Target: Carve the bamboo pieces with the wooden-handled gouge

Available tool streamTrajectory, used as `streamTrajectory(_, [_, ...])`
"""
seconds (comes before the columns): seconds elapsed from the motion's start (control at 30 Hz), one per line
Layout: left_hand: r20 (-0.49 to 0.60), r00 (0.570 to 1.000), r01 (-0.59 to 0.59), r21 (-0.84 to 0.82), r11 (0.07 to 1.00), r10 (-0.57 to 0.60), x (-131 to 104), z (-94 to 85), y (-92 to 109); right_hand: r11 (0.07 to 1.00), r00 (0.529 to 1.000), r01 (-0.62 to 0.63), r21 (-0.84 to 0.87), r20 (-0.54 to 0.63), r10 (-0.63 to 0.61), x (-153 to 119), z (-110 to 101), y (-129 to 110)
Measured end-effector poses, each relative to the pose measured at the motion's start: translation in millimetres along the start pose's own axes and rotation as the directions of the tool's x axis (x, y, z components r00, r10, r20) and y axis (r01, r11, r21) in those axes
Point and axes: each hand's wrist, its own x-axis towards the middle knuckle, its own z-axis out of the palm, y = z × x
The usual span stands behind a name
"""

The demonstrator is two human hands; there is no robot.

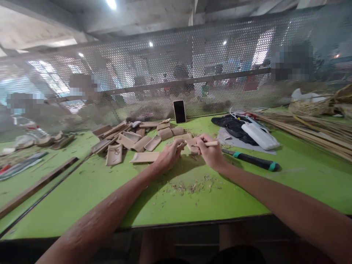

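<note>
Near the middle of the green table, my left hand [169,153] is closed with its fingers pinched around a small, pale piece of bamboo [180,146], mostly covered by the fingers. Facing it, my right hand [210,152] grips a carving tool by its light wooden handle [212,143], with the thin tip pointing left toward the other hand. A curved bamboo piece [191,143] sits between the hands; whether it is touched I cannot tell. Bamboo shavings [189,187] are scattered on the table in front of my hands.
Split bamboo pieces [141,143] are heaped to the left. A phone [179,111] stands upright behind. On the right lie a black-and-teal-handled tool [253,160], a white power bank-like block [260,135], dark cloth [233,127] and long strips [308,128]. A perforated screen [154,80] runs across the back.
</note>
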Motion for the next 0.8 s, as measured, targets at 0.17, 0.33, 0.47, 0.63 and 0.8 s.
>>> streamTrajectory(0.17, [0.067, 0.997, -0.027, 0.001, 1.000, 0.027, 0, -3.9, 8, 1.000, 1.000, -0.005, -0.015, 0.009, 0.006, 0, -1, -1])
streamTrajectory(0.33, [0.070, 0.996, -0.053, 0.044, 0.998, 0.049, 0, -4.2, 10, 1.000, 1.000, -0.008, 0.014, 0.021, 0.008, -1, 0, -1])
streamTrajectory(0.47, [0.026, 0.998, -0.065, 0.039, 0.997, 0.064, 0, -2.8, 11, 0.999, 1.000, -0.009, 0.044, 0.026, 0.007, -1, 1, 1])
streamTrajectory(0.63, [-0.017, 0.999, -0.040, 0.010, 0.999, 0.040, -1, -3.5, 8, 0.999, 1.000, 0.001, 0.044, 0.018, -0.002, -1, 1, 2])
streamTrajectory(0.8, [-0.032, 0.999, 0.035, -0.085, 0.996, -0.038, 0, -3.2, -1, 1.000, 1.000, -0.008, 0.018, 0.029, 0.008, -1, 1, 2])
